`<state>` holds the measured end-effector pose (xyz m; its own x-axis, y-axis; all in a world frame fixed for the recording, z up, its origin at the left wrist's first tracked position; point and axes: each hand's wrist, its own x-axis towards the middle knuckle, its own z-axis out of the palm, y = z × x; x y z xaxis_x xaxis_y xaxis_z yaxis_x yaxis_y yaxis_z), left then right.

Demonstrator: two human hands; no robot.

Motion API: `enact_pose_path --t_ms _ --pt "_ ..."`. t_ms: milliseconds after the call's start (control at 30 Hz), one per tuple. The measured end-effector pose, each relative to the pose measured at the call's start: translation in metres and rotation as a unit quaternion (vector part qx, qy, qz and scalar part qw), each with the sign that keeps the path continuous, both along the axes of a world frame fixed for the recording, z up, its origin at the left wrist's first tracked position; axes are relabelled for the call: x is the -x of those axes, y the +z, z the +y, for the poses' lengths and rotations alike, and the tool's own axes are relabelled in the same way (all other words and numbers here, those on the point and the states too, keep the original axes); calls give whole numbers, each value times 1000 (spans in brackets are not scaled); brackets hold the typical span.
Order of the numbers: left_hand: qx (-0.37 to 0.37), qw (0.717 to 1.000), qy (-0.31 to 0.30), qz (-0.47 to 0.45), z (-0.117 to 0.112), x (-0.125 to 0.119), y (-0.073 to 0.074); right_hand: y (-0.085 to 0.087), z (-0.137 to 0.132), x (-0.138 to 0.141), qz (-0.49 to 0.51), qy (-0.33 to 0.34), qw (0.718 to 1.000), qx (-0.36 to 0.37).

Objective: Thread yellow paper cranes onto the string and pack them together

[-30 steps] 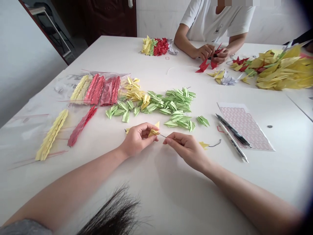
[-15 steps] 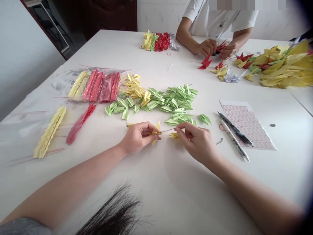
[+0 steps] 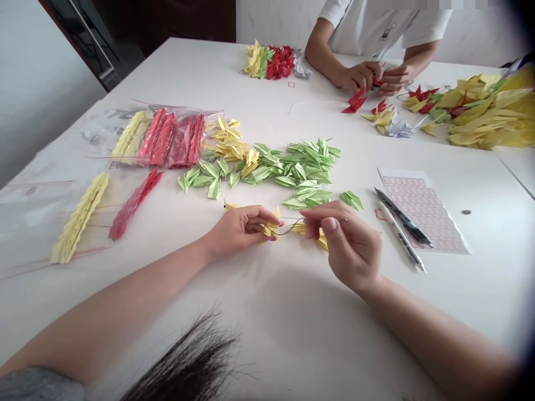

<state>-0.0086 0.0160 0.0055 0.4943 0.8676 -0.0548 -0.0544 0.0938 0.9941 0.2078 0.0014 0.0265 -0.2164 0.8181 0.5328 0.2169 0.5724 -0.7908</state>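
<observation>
Tabletop [image 3: 179,72], white, fills most of the view. Far side, well ahead of both grips: person in a white T-shirt [image 3: 376,28], both hands [image 3: 370,77] on red paper cranes [image 3: 355,102]. Large heap of yellow paper cranes [image 3: 485,111] lies right of that person, well off from the grips. Small mixed pile of yellow and red cranes [image 3: 267,62] sits far ahead.

Left of the grips: clear plastic bag [image 3: 167,108] with red and yellow crane strings inside, plus two loose strings on the tabletop, yellow [image 3: 79,217] and red [image 3: 134,203].

Just ahead of the grips: long bunch of green paper cranes [image 3: 301,167], linked by dark thread, with yellow cranes [image 3: 228,142] at its left end.

Right of the right grip, near: printed sheet with red outlined boxes [image 3: 426,211]. Black pen [image 3: 403,218] lies partly on it, white pen [image 3: 401,239] just beside.

Left hand [image 3: 238,229]: grip clamped on a yellow paper crane [image 3: 271,228], held up off the tabletop, between the two hands. Right hand [image 3: 346,245]: thumb and forefinger together on a dark thread [image 3: 290,229] running out of that crane. Second yellow crane [image 3: 321,240] sits just under the right grip. Third one [image 3: 229,207] pokes out behind the left hand.
</observation>
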Motion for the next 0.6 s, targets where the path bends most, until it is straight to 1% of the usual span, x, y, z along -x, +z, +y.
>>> enact_pose_path --t_ms 67,133,333,433,600 --pt "5 1000 -3 -6 0 0 0 -5 -4 2 -13 24 999 -23" --pt "12 1000 -4 -12 0 0 1 -9 -6 4 -37 35 998 -41" --pt "27 1000 -7 -8 0 0 1 -15 -5 4 -110 30 983 -142" --pt "28 999 -12 -10 0 1 1 -16 -5 4 -129 22 980 -151" --pt "28 999 -12 -17 1 0 -1 -17 -4 5 -117 8 984 -137"
